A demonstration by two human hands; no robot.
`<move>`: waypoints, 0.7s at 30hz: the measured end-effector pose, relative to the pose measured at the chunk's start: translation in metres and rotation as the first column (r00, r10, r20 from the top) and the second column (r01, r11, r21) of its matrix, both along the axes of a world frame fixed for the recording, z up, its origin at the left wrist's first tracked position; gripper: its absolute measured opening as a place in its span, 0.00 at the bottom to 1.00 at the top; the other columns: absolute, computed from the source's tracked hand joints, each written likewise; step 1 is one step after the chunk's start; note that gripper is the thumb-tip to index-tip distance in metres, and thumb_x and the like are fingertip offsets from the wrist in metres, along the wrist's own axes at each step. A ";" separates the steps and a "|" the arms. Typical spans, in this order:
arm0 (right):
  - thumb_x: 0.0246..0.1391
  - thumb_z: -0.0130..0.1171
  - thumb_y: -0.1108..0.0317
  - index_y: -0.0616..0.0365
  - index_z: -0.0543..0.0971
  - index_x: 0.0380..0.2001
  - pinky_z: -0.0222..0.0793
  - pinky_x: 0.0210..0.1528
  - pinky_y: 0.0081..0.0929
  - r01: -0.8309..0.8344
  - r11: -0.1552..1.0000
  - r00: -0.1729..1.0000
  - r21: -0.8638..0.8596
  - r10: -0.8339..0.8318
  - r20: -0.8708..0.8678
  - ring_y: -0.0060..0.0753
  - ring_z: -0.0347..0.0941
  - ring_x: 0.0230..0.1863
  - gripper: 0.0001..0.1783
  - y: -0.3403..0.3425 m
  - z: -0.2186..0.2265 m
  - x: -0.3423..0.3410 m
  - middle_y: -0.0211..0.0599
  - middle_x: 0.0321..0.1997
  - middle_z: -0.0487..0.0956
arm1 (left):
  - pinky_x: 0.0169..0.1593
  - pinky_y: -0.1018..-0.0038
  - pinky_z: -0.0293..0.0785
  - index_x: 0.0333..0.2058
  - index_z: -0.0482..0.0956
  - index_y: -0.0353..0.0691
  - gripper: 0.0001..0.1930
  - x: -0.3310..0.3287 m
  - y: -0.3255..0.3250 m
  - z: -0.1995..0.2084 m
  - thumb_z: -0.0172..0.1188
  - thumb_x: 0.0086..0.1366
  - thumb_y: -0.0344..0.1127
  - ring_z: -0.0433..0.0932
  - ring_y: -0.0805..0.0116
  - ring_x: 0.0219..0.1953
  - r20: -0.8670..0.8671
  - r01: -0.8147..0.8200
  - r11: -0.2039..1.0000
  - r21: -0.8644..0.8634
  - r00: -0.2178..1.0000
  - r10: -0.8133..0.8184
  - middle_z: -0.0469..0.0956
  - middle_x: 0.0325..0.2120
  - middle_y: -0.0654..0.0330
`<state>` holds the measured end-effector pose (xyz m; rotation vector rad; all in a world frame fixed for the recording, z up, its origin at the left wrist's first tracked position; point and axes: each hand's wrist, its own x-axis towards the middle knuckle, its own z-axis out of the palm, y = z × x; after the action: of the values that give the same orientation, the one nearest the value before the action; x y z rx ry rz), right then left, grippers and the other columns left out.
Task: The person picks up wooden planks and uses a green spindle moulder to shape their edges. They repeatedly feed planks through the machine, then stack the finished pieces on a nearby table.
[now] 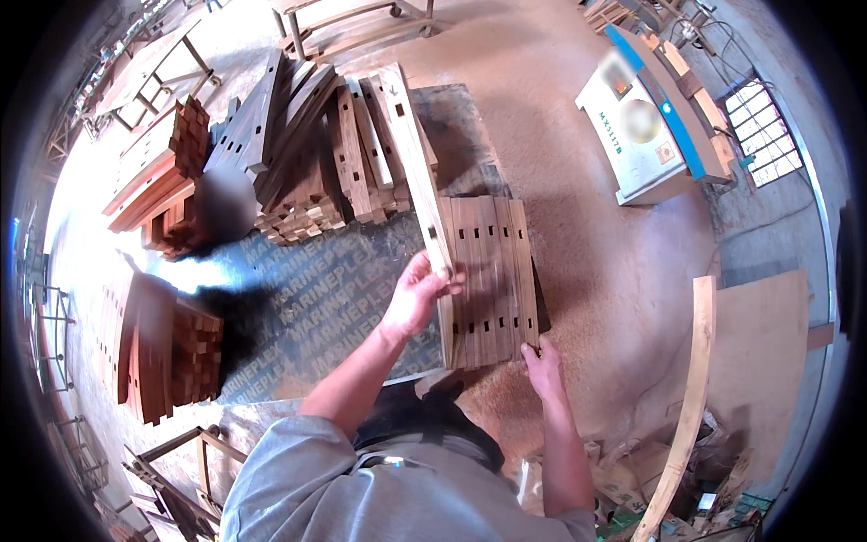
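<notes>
My left hand (417, 294) is closed around the near end of a long pale wooden slat (417, 172). Rectangular slots are cut through this slat, and it slants up and away to the left. Below it, several brown slotted slats (492, 285) lie side by side in a flat row at the table's right edge. My right hand (544, 363) pinches the near right corner of that row, thumb on top; its other fingers are partly hidden. The held slat overlaps the row's left side.
A dark printed board (334, 316) forms the tabletop. Stacks of slotted wood (312, 172) stand at its far side, and a reddish stack (163, 348) is at left. A white and blue machine (637, 126) stands far right. A long plank (691, 397) leans near right, beside floor scraps.
</notes>
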<state>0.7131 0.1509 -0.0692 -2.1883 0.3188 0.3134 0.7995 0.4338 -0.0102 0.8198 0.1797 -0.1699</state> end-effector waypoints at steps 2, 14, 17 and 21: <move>0.55 0.54 0.66 0.61 0.74 0.37 0.67 0.25 0.24 0.015 1.000 0.999 0.019 -0.015 -0.033 0.25 0.70 0.24 0.10 0.002 0.006 0.002 0.34 0.27 0.74 | 0.32 0.71 0.74 0.47 0.68 0.43 0.19 0.001 -0.002 0.012 0.50 0.65 0.49 0.76 0.68 0.30 -0.044 0.034 0.996 -0.086 0.998 -0.038 0.74 0.31 0.61; 0.55 0.53 0.67 0.61 0.74 0.38 0.63 0.22 0.21 -0.009 0.997 0.987 -0.077 0.021 0.159 0.20 0.67 0.21 0.10 -0.016 -0.047 -0.003 0.29 0.21 0.72 | 0.20 0.70 0.64 0.48 0.68 0.45 0.31 -0.014 -0.008 0.021 0.38 0.63 0.66 0.65 0.65 0.15 -0.075 0.225 0.767 -0.601 0.940 -0.334 0.67 0.17 0.60; 0.55 0.53 0.67 0.61 0.74 0.37 0.63 0.22 0.21 -0.010 0.997 0.988 -0.072 0.021 0.155 0.19 0.67 0.21 0.09 -0.015 -0.048 -0.003 0.29 0.21 0.72 | 0.19 0.71 0.59 0.43 0.71 0.41 0.32 -0.022 -0.007 0.027 0.31 0.65 0.65 0.63 0.66 0.14 -0.021 0.238 0.698 -0.675 0.940 -0.341 0.66 0.16 0.60; 0.54 0.54 0.65 0.64 0.73 0.40 0.62 0.33 0.27 0.004 1.000 0.997 -0.011 -0.003 0.071 0.32 0.66 0.31 0.14 -0.009 -0.033 -0.001 0.39 0.30 0.72 | 0.17 0.71 0.59 0.42 0.71 0.41 0.32 -0.030 -0.004 0.017 0.31 0.66 0.64 0.62 0.67 0.11 0.094 0.296 0.583 -0.757 0.931 -0.352 0.64 0.14 0.60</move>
<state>0.7123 0.1418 -0.1019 -2.2041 0.2855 0.2317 0.7697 0.4302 0.0070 -0.0295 0.0014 -0.5856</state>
